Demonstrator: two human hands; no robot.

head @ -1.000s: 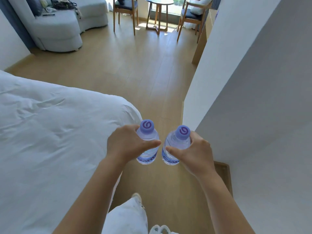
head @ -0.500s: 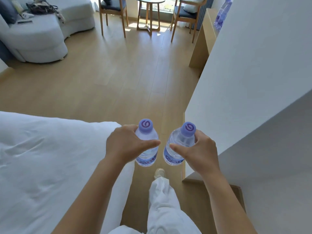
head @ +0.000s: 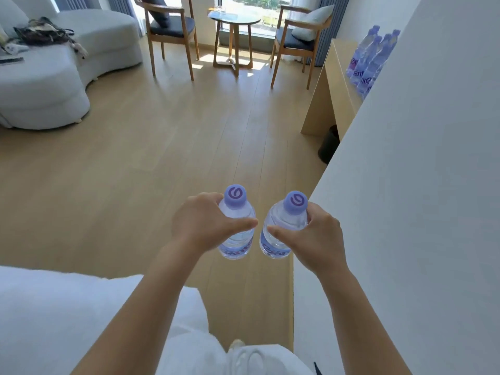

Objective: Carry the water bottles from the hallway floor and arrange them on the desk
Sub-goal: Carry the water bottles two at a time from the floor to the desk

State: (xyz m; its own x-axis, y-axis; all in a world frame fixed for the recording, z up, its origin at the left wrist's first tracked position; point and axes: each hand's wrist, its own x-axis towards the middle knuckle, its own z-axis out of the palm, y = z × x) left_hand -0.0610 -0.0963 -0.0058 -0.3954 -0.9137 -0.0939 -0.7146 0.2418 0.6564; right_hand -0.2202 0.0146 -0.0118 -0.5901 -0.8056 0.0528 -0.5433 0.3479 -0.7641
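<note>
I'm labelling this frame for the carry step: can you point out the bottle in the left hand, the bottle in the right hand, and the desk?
Left-hand bottle (head: pixel 234 195): head view, purple cap.
Right-hand bottle (head: pixel 295 202): head view, purple cap.
Desk (head: pixel 339 66): head view, bare wooden top.

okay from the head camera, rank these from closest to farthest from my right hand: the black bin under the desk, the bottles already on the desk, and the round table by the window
From the right hand, which holds a bottle:
1. Black bin, ahead on the right, tucked under the desk's near end.
2. Bottles on the desk, farther along on the right, partly behind the wall.
3. Round table, at the far window between the chairs.
</note>
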